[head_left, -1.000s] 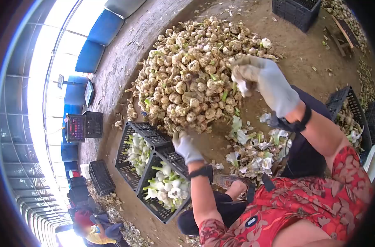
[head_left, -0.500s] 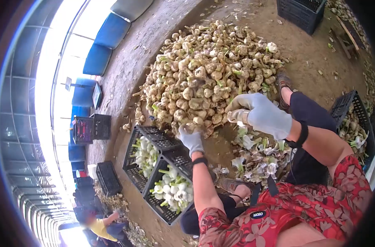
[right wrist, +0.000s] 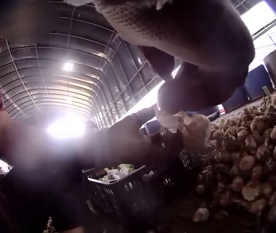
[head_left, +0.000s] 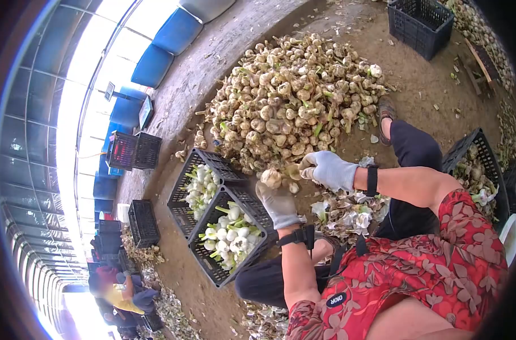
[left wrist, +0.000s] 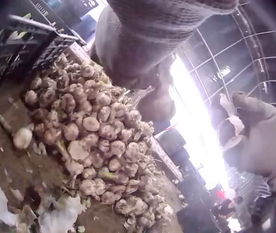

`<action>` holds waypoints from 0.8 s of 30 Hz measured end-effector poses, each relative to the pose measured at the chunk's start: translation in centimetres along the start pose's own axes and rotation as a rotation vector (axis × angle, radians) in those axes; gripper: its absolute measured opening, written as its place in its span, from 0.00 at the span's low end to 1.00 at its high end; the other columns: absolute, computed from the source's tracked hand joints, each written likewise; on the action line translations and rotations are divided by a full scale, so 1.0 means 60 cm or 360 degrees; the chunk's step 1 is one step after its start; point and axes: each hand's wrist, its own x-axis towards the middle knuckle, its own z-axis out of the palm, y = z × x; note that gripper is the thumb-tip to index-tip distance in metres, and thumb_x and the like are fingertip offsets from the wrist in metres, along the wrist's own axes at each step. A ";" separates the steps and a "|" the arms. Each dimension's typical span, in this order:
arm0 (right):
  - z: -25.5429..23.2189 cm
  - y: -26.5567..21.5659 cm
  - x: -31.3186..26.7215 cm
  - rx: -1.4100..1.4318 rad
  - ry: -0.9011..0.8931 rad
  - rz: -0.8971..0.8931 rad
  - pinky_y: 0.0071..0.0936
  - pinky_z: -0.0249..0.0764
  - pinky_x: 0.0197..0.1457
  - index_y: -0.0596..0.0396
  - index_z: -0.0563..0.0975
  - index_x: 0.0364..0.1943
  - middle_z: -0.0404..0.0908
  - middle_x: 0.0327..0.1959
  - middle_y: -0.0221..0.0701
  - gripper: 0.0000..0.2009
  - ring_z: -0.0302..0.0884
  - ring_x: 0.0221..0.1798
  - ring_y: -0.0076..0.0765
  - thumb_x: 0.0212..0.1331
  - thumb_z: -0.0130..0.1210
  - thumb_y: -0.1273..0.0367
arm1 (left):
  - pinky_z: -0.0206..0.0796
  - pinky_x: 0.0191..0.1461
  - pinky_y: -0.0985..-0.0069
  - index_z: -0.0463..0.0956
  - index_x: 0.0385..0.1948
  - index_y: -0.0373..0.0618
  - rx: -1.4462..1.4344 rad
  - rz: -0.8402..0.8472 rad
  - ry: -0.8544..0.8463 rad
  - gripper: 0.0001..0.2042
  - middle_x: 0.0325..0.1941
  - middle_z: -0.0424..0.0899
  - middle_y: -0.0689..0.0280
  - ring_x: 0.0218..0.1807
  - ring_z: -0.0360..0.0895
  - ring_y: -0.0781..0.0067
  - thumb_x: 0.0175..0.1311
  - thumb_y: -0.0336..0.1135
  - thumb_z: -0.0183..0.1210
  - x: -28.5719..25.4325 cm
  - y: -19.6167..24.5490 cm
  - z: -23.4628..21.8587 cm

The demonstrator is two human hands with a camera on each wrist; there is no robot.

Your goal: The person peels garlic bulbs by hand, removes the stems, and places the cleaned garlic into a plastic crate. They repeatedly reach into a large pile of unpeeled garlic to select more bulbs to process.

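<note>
My gloved left hand [head_left: 279, 205] grips a garlic bulb [head_left: 271, 178] by the near edge of a big garlic pile [head_left: 292, 105]. To its right, my gloved right hand [head_left: 330, 170] has its fingers curled and points toward the bulb. Up close in the right wrist view, the right thumb and fingers pinch a pale, papery piece of garlic skin [right wrist: 168, 122] right beside the bulb [right wrist: 197, 130]. The left wrist view also shows the right hand [left wrist: 264, 138] with that whitish skin [left wrist: 234, 127] at its fingertips. Beside the left hand, a black crate [head_left: 217, 277] holds cleaned white garlic [head_left: 229, 238].
Another black crate [head_left: 181, 218] of white garlic adjoins it. Peeled skins [head_left: 349, 212] litter the ground between my legs. A crate with garlic and scraps [head_left: 485, 136] stands at far right, another crate [head_left: 419, 34] beyond the pile. Another person [head_left: 125, 292] sits at lower left.
My left hand was reaching at the pile's edge and has drawn back with a garlic bulb. From its raised place over the pile, my right hand has come down and left, close to it.
</note>
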 end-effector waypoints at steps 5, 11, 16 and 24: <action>0.008 -0.013 0.001 0.0595 -0.0223 0.0092 0.30 0.74 0.34 0.62 0.79 0.41 0.82 0.35 0.33 0.23 0.78 0.35 0.30 0.59 0.59 0.51 | 0.73 0.50 0.65 0.67 0.58 0.37 -0.0091 -0.0051 -0.0179 0.25 0.55 0.77 0.55 0.47 0.76 0.63 0.69 0.49 0.52 -0.080 0.023 0.086; 0.024 -0.020 0.001 0.0640 -0.0151 -0.0237 0.26 0.73 0.40 0.63 0.79 0.40 0.82 0.32 0.33 0.22 0.74 0.35 0.22 0.58 0.61 0.53 | 0.71 0.50 0.71 0.60 0.64 0.47 0.1007 0.0175 -0.0178 0.24 0.51 0.76 0.59 0.48 0.76 0.64 0.72 0.49 0.47 -0.147 0.022 0.148; 0.012 -0.042 -0.010 0.0549 -0.0190 -0.0233 0.27 0.73 0.42 0.64 0.78 0.46 0.82 0.34 0.36 0.24 0.74 0.38 0.24 0.56 0.63 0.56 | 0.68 0.55 0.75 0.55 0.68 0.37 0.1644 0.0660 -0.0073 0.31 0.61 0.70 0.59 0.54 0.72 0.71 0.70 0.44 0.54 -0.162 0.000 0.153; 0.007 -0.034 -0.012 0.0570 -0.0351 -0.0292 0.24 0.72 0.35 0.63 0.77 0.39 0.80 0.27 0.29 0.16 0.73 0.31 0.20 0.60 0.60 0.61 | 0.70 0.50 0.78 0.60 0.63 0.32 0.1804 0.1030 0.0128 0.34 0.53 0.74 0.60 0.48 0.74 0.74 0.65 0.49 0.59 -0.159 -0.022 0.148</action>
